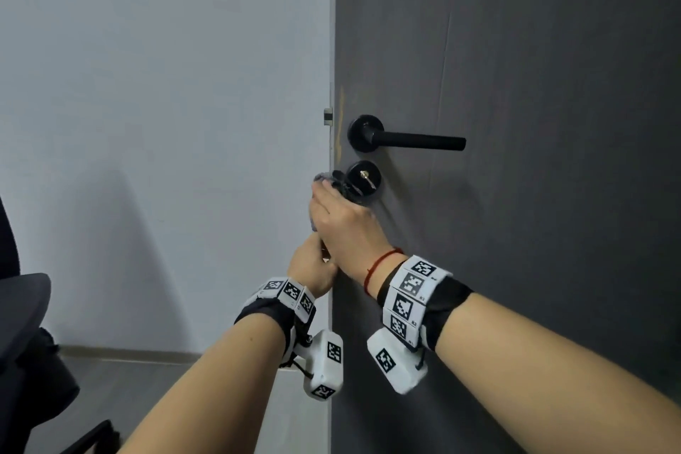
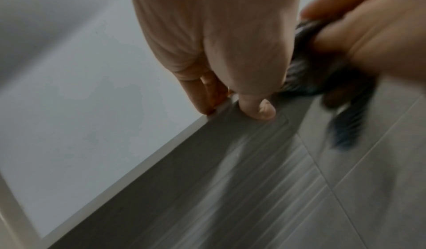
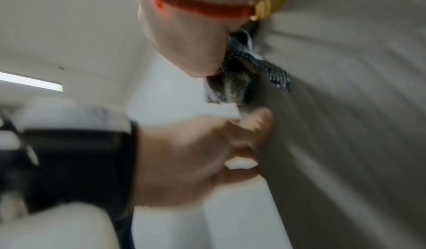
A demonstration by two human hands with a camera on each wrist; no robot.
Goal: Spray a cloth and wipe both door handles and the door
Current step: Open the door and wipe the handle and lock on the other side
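1. Wiping beside the lock: the right hand [image 1: 341, 221] bunches the dark cloth [image 1: 342, 183] in a closed grip and presses it on the door [image 1: 534, 195], at the left rim of the round keyhole plate [image 1: 363, 178].
2. The left hand [image 1: 313, 265] pinches the door's free edge just below, thumb on the face, fingers [image 2: 202, 96] behind.
3. The black handle [image 1: 412, 141] lies above and right of the cloth, its long axis level, pointing right; the right hand is nearer.
4. Judged next: an up-and-right sweep along that bar.
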